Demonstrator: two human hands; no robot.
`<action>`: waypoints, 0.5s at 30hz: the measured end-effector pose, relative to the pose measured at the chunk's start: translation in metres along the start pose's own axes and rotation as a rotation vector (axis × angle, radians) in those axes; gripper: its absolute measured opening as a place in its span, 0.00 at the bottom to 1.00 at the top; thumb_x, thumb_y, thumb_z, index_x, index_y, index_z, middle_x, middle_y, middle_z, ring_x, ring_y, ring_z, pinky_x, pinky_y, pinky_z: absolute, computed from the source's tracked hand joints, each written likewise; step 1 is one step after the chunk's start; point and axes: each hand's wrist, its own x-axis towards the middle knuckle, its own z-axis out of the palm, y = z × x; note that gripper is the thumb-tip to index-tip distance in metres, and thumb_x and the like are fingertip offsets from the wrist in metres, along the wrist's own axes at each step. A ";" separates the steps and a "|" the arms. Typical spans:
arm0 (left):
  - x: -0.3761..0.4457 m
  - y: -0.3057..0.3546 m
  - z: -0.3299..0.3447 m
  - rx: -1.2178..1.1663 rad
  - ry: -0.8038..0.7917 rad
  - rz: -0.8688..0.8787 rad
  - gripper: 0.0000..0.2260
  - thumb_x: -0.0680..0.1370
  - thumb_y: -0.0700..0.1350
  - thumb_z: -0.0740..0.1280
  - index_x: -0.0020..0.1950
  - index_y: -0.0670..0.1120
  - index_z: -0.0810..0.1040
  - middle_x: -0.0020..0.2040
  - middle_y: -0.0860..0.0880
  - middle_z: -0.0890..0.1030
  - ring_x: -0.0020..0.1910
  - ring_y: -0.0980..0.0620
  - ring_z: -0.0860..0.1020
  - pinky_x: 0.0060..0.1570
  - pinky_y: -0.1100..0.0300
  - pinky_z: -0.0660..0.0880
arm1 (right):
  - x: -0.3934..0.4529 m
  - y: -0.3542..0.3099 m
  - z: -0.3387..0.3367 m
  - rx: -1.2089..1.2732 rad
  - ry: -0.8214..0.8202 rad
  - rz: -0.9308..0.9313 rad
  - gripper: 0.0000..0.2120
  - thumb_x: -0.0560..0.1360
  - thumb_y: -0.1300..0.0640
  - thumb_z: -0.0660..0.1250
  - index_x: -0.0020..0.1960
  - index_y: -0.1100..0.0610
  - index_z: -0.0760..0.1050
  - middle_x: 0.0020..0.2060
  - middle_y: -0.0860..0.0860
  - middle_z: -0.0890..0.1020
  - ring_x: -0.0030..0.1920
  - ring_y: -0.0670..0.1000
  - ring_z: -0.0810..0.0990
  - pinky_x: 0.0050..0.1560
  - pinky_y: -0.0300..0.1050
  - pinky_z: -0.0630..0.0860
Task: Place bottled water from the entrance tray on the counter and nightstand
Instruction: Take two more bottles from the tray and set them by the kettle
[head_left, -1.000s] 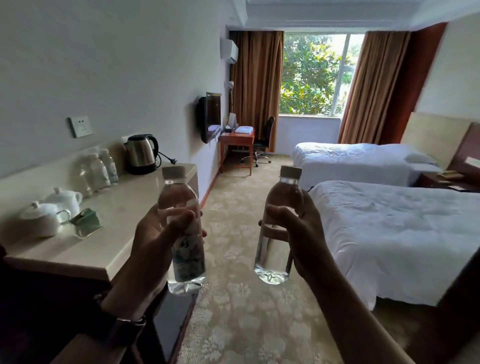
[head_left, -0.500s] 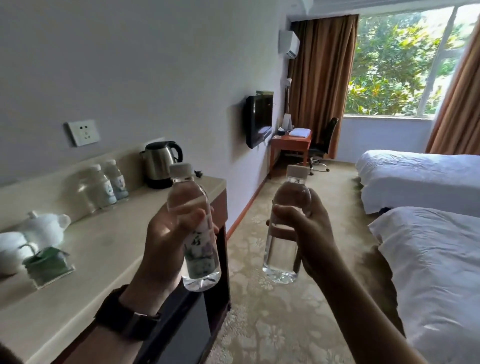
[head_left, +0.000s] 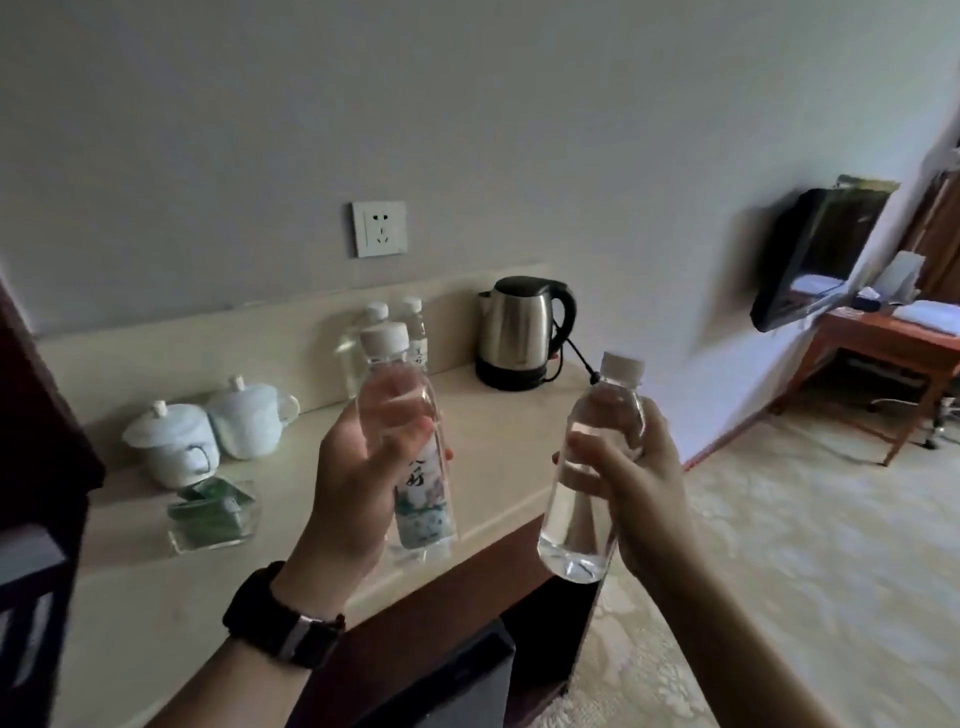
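My left hand (head_left: 353, 483) grips a clear water bottle with a white cap and a green-and-white label (head_left: 415, 488), held upright above the beige counter (head_left: 498, 441). My right hand (head_left: 631, 478) grips a second clear water bottle (head_left: 584, 514), tilted slightly, just past the counter's front edge over the carpet. Two more water bottles (head_left: 415, 327) stand at the counter's back wall, partly hidden behind the left-hand bottle. No nightstand is in view.
A steel electric kettle (head_left: 519, 332) stands at the counter's far end. Two white lidded cups (head_left: 208, 431) and a glass dish of green sachets (head_left: 215, 512) sit at the left. A wall socket (head_left: 380, 228), a wall TV (head_left: 810, 260) and a wooden desk (head_left: 883, 343) lie beyond.
My view has swung left from the room and beds toward the counter and wall. Both hands still hold their bottles, now over and beside the counter.
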 end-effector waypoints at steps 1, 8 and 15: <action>0.015 -0.011 -0.003 0.004 0.014 0.011 0.23 0.66 0.50 0.71 0.58 0.42 0.75 0.44 0.43 0.82 0.36 0.43 0.81 0.37 0.52 0.81 | 0.018 0.013 0.006 -0.009 -0.020 -0.001 0.15 0.66 0.58 0.72 0.50 0.45 0.78 0.45 0.50 0.83 0.43 0.59 0.83 0.39 0.47 0.82; 0.091 -0.084 -0.016 0.115 0.143 -0.023 0.22 0.65 0.47 0.72 0.57 0.41 0.76 0.45 0.40 0.81 0.38 0.42 0.82 0.41 0.49 0.79 | 0.113 0.086 0.043 -0.032 -0.169 -0.016 0.18 0.67 0.62 0.71 0.53 0.48 0.74 0.45 0.43 0.82 0.37 0.47 0.82 0.42 0.49 0.82; 0.113 -0.143 -0.030 0.363 0.221 -0.031 0.25 0.65 0.49 0.74 0.58 0.42 0.74 0.45 0.45 0.84 0.43 0.43 0.83 0.45 0.52 0.80 | 0.158 0.159 0.061 -0.181 -0.190 -0.054 0.25 0.67 0.58 0.75 0.60 0.51 0.70 0.43 0.34 0.81 0.41 0.40 0.79 0.43 0.40 0.78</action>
